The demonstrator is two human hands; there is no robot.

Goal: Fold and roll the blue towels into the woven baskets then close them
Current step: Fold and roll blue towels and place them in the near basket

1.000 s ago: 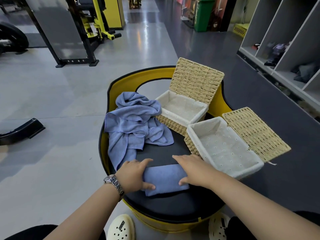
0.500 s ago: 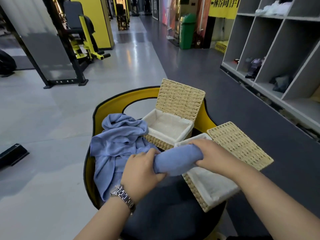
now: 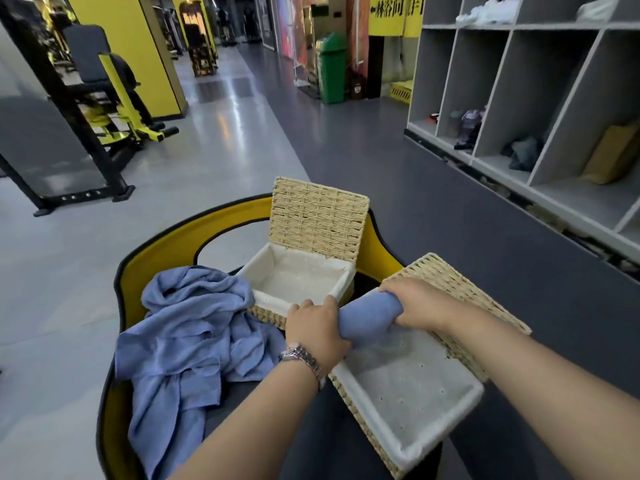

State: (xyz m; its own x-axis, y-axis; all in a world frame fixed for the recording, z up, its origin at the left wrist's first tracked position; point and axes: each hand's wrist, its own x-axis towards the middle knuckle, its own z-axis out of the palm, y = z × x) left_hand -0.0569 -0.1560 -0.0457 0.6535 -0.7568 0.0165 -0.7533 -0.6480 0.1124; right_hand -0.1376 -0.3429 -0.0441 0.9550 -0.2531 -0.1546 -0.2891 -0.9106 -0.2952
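While the rolled towel [image 3: 367,317] hovers over the near basket [image 3: 408,386], left hand [image 3: 317,329] and right hand [image 3: 417,303] each clutch an end; soft and light, it looks ready to unroll unless held at both ends.

The near basket [image 3: 408,403] sits lower right of centre on the bench [image 3: 242,220], lid [image 3: 460,296] to its right. The far basket [image 3: 298,282] stands behind it, lid [image 3: 318,220] upright. The loose towels [image 3: 183,337] lie at left. Both hands hold the rolled towel [image 3: 369,315] over the near basket's far end.
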